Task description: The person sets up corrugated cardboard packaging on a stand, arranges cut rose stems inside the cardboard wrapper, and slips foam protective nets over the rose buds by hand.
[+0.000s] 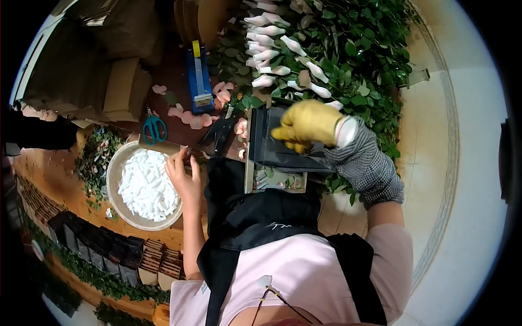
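Note:
My left hand [185,175] is bare, its fingers apart, beside the rim of a round basin [112,187] full of small white sleeve-like pieces [148,186]. Nothing shows clearly in it. In a yellow glove, my right hand [305,127] is curled over a black padded surface [266,142] on a box-like stand; motion blurs it, and anything between its fingers is hidden. Just beyond lie rose buds in white net sleeves [265,41] with long leafy stems [353,49].
A blue tape dispenser [200,81], teal scissors [154,129] and pink petals [191,119] lie ahead to the left. Cardboard stacks [124,89] stand at the far left. Rows of dark wrapped bundles [98,244] line the floor. An open tray [277,181] is close to my apron.

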Demonstrator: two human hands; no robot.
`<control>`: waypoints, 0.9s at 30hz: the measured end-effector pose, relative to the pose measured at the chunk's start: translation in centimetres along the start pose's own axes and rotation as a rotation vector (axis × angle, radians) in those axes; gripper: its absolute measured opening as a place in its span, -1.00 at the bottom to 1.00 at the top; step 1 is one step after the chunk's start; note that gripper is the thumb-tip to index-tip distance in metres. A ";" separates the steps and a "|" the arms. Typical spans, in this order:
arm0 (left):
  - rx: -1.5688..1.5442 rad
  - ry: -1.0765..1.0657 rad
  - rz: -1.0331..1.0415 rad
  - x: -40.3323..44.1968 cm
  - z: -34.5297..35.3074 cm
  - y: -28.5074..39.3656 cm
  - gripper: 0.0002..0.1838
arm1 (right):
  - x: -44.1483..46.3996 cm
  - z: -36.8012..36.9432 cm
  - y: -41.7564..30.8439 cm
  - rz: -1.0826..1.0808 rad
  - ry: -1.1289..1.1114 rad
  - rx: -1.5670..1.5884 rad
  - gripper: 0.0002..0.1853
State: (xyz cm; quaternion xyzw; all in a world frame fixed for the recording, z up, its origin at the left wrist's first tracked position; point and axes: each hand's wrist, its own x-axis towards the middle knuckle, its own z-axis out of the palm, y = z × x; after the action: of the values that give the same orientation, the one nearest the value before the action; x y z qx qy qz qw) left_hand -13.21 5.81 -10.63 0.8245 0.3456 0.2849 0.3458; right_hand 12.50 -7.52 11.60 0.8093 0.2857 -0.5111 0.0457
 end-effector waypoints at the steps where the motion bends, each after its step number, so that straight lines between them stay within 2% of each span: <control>1: 0.000 -0.007 0.003 0.1 -0.3 0.1 -0.74 | -0.4 -1.5 -1.6 -0.210 0.112 -0.154 -0.49; 2: -0.013 -0.031 -0.051 0.2 -0.6 0.4 -0.75 | 1.7 -1.8 -1.3 -0.453 0.247 0.110 -0.59; 3: -0.022 -0.047 -0.102 0.6 -0.8 0.5 -0.76 | 3.4 -1.8 -2.7 -0.567 0.454 0.355 -0.59; 5: 0.040 -0.017 -0.045 1.1 -0.8 0.2 -0.79 | 9.3 -2.3 -5.4 -0.513 0.601 0.601 -0.33; 6: -0.032 -0.026 -0.047 1.5 -0.6 0.7 -0.79 | 12.3 -2.5 -6.5 -0.494 0.479 0.769 -0.24; 7: -0.107 -0.035 -0.048 2.0 -0.4 1.1 -0.80 | 15.0 -2.7 -6.4 -0.390 0.414 0.696 -0.19; 8: -0.146 -0.027 0.001 2.6 0.0 1.0 -0.81 | 20.8 -3.0 -3.9 -0.521 -0.045 1.025 -0.29; 9: -0.244 -0.077 -0.075 3.3 0.0 1.5 -0.81 | 25.3 -3.1 -2.2 -0.635 -0.537 1.319 -0.37; 10: -0.337 -0.065 -0.117 4.1 0.2 1.7 -0.81 | 18.6 -2.7 -7.1 -0.556 -0.081 0.938 -0.45; 11: -0.432 -0.048 -0.170 4.8 0.3 1.6 -0.80 | 19.6 -1.7 -6.7 -0.865 0.160 0.813 -0.55; 12: -0.532 -0.061 -0.260 5.7 -0.1 1.8 -0.78 | 15.1 -0.6 -7.6 -0.609 0.444 0.555 -0.62; 13: -0.633 -0.073 -0.350 6.6 -0.5 1.7 -0.75 | 10.5 1.0 -8.1 -0.544 0.591 0.304 -0.67; 14: -0.668 -0.139 -0.311 7.7 -0.4 0.6 -0.66 | 10.2 4.2 -6.9 -0.585 0.411 0.271 -0.71; 15: -0.735 -0.273 -0.365 9.0 -0.6 0.7 -0.60 | 6.7 6.6 -6.0 -0.727 0.151 0.559 -0.77; 16: -0.798 -0.415 -0.391 10.2 -0.2 0.7 -0.58 | 7.5 11.2 -5.1 -0.702 0.123 0.616 -0.79; 17: -0.854 -0.563 -0.415 11.2 0.3 0.8 -0.56 | 5.6 12.8 -5.7 -0.483 0.082 0.482 -0.75; 19: -0.906 -0.574 -0.405 12.2 2.5 1.1 -0.60 | 5.4 16.4 -6.0 -0.468 0.205 0.373 -0.71; 21: -0.599 -0.698 -0.281 13.1 3.8 -0.2 -0.66 | 6.5 17.9 -6.4 -0.440 0.403 0.326 -0.72; 22: -0.685 -0.597 -0.328 12.9 4.2 0.6 -0.70 | 7.5 18.1 -6.4 -0.464 0.404 0.393 -0.72; 23: -0.674 -0.600 -0.324 13.2 4.3 0.6 -0.70 | 8.2 18.2 -6.4 -0.488 0.403 0.464 -0.73; 24: -0.644 -0.639 -0.343 13.6 4.6 0.6 -0.70 | 8.1 18.1 -6.7 -0.534 0.379 0.582 -0.74; 26: -0.640 -0.741 -0.363 13.5 6.2 -0.3 -0.69 | 8.0 17.8 -7.5 -0.564 0.423 0.625 -0.74; 27: -0.418 -0.829 -0.316 12.8 6.2 0.5 -0.69 | 7.5 17.5 -7.1 -0.591 0.464 0.656 -0.74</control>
State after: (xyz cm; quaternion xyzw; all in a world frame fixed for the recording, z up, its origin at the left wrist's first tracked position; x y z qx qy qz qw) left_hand -0.95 13.01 -11.01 0.7191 0.2350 -0.0599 0.6513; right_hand -2.78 -4.90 -1.55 0.7579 0.3298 -0.3715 -0.4228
